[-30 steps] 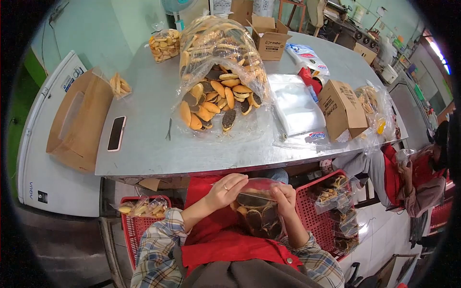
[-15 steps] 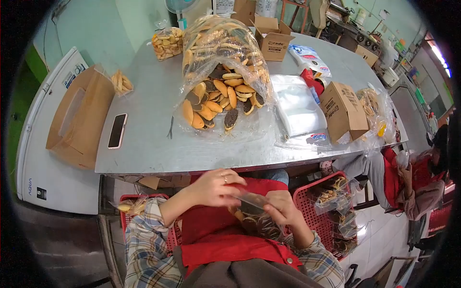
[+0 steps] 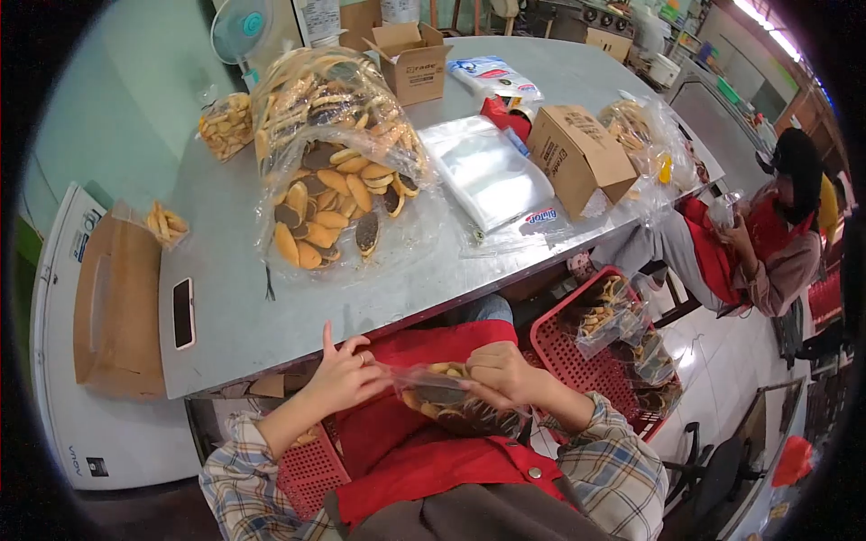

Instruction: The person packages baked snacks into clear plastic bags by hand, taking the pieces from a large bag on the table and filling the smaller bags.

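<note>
A clear plastic bag of oval, dark-topped cookies (image 3: 442, 398) hangs between my two hands over my red apron. My left hand (image 3: 346, 377) pinches the loose plastic at its left end, with one finger raised. On the other side, my right hand (image 3: 502, 375) is closed around the bag's upper right edge. On the table beyond lies a large open bag of similar cookies (image 3: 329, 203), its mouth facing me. A stack of clear empty bags (image 3: 487, 171) rests to the right of it.
A phone (image 3: 183, 313) and a brown paper bag (image 3: 122, 311) are at the left. Cardboard boxes (image 3: 582, 158) stand on the table. Red baskets (image 3: 577, 347) flank me, the right one holding filled bags. Another person (image 3: 758, 234) sits at the right.
My hands have moved apart, stretching the top of the bag between them. The camera view has turned, so the table appears tilted and shifted left.
</note>
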{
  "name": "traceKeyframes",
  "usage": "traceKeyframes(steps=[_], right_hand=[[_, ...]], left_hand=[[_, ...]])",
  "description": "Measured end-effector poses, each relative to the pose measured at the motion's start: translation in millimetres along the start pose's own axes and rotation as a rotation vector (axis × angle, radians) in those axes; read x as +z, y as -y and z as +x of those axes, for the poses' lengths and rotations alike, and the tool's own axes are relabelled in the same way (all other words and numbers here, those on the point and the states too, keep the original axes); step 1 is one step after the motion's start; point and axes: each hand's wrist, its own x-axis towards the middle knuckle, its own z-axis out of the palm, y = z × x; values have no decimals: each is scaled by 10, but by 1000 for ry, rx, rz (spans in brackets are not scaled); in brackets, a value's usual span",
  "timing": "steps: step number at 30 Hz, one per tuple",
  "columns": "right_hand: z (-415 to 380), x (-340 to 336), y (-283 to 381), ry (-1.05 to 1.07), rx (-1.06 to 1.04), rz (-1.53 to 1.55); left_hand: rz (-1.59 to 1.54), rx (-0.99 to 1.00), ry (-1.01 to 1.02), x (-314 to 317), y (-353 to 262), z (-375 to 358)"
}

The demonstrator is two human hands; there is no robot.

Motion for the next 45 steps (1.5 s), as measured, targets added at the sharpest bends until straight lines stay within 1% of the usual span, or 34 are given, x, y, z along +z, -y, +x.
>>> traceKeyframes(steps=[1, 2, 3, 4, 6, 7, 10, 13, 16, 17, 20, 21, 22, 24, 26, 28, 29, 30, 31, 32, 33, 34, 36, 38, 39, 41, 42, 44, 45], right_hand=[[11, 51, 4, -36, 2, 38], [21, 43, 2, -21, 1, 58], [50, 16, 6, -2, 0, 80], [74, -2, 15, 18, -4, 102], [116, 15, 40, 11, -22, 50], [136, 41, 53, 6, -32, 25], [202, 155, 96, 3, -41, -94], [167, 110, 67, 21, -16, -162], [51, 75, 76, -9, -27, -119], [9, 46, 90, -22, -4, -99], [-73, 63, 80, -39, 32, -47], [-19, 56, 113, -57, 27, -27], [22, 54, 145, -75, 24, -42], [112, 99, 195, -91, 10, -34], [251, 137, 222, -119, -93, -129], [405, 185, 269, 15, -110, -108], [685, 330, 356, -51, -236, -65], [844, 425, 371, 23, -285, -34], [972, 507, 373, 95, -334, -14], [1061, 585, 354, 164, -382, -4], [1081, 658, 269, 193, -334, -6], [1212, 720, 286, 213, -269, 58], [1244, 819, 199, 205, -101, 94], [1234, 922, 137, 216, 96, 142], [1219, 971, 103, 220, 196, 158], [1153, 1067, 24, 277, 293, 158], [1119, 1094, -5, 304, 345, 153], [1075, 1083, -55, 399, 403, 100], [1052, 1072, -65, 432, 450, 92]], left_hand=[[71, 42, 4, -48, -46, 3], [137, 77, 6, -83, -120, -8], [157, 127, -55, -212, -234, 53], [-71, 175, -76, -183, -222, 84], [-519, 270, -121, -108, -172, 122], [-744, 67, -63, -129, -283, 119], [-1106, -178, -84, -140, -650, 354], [-956, -179, -11, -253, -734, 456], [-750, -135, -83, 25, -590, 325], [-804, -197, -37, 45, -516, 257], [-649, -222, -6, 127, -252, 58], [-549, -160, -125, 182, -184, -16], [-454, -146, -160, 183, -121, -98], [-246, -254, 104, 146, -13, -242], [-72, -263, 64, -182, -100, -347], [-51, -93, -453, -344, -198, -541], [-139, -111, -343, -439, -238, -632], [-234, -118, -237, -551, -289, -755], [-149, -153, -222, -694, -346, -950], [-134, -232, -120, -922, -427, -1168], [-135, -315, -180, -947, -463, -1402], [-136, -393, -237, -954, -500, -1642], [-219, -595, -363, -928, -580, -2175], [-373, -861, -327, -834, -670, -2720], [-512, -1115, -292, -770, -662, -2935], [-576, -1432, -219, -447, -568, -3413], [-499, -1493, -187, -107, -452, -3744], [-487, -1345, 139, 985, -24, -4746], [-484, -1375, 210, 1498, 132, -5070]])
